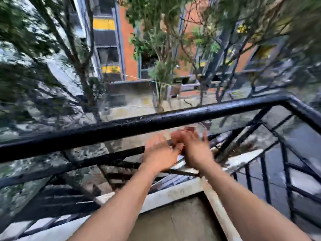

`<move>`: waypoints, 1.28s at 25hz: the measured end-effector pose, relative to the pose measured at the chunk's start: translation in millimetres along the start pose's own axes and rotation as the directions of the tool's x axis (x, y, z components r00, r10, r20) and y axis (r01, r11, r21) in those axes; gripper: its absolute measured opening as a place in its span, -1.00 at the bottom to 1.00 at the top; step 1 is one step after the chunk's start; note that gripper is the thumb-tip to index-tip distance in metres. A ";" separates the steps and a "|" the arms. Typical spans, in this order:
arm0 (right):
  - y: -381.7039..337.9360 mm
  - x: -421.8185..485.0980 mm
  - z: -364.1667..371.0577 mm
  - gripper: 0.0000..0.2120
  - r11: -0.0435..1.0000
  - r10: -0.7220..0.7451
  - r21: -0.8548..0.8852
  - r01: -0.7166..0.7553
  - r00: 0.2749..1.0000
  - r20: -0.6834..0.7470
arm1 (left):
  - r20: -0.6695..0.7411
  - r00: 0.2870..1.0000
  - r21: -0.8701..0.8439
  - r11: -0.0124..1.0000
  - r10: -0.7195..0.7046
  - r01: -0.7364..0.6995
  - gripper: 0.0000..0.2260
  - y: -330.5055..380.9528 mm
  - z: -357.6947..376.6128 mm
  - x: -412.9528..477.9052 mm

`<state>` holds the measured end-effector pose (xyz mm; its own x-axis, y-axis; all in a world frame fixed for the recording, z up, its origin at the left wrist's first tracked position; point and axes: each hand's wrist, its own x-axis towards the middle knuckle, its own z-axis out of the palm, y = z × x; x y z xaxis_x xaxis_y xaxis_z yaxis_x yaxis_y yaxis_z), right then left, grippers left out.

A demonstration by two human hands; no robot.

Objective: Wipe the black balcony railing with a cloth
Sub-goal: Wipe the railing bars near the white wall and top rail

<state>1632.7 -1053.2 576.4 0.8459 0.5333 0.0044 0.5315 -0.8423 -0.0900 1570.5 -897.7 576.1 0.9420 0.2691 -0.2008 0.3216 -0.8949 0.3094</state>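
The black balcony railing (121, 126) runs across the view from lower left to upper right, and its top bar looks wet and shiny. It turns a corner at the far right. Just below the top bar, both my hands are raised close together and blurred by motion. My left hand (159, 152) has its fingers spread. My right hand (194, 148) is beside it, fingers also extended. A small reddish, blurred shape (180, 136) shows between the fingertips; I cannot tell whether it is a cloth or part of a hand.
Diagonal black bars (243, 136) fill the railing below the top bar. A white-painted concrete ledge (173, 193) edges the balcony floor. Beyond the rail are trees (161, 70), a courtyard far below and orange-brick buildings (128, 49).
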 end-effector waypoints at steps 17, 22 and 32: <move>231.1 32.7 -2.8 -0.22 0.811 0.586 -0.002 -0.586 0.811 0.001 | 0.015 0.926 -0.157 0.916 0.377 -0.370 -0.27 218.8 64.8 123.8; 200.2 51.0 -15.8 -0.42 0.756 0.631 0.190 -0.627 0.774 0.042 | 0.016 0.885 -0.154 0.875 0.466 -0.459 -0.38 209.4 50.9 114.2; -42.5 -15.3 -17.0 -0.76 0.379 0.701 0.867 -0.325 0.712 -0.040 | -0.025 0.969 -0.456 0.860 0.246 -0.230 -0.63 63.7 -42.7 -17.7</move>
<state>1597.9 -1026.9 597.1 0.9766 -0.2139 -0.0205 -0.1118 -0.4244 -0.8986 1578.4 -944.2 639.0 0.9942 0.0494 -0.0954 0.1038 -0.6692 0.7358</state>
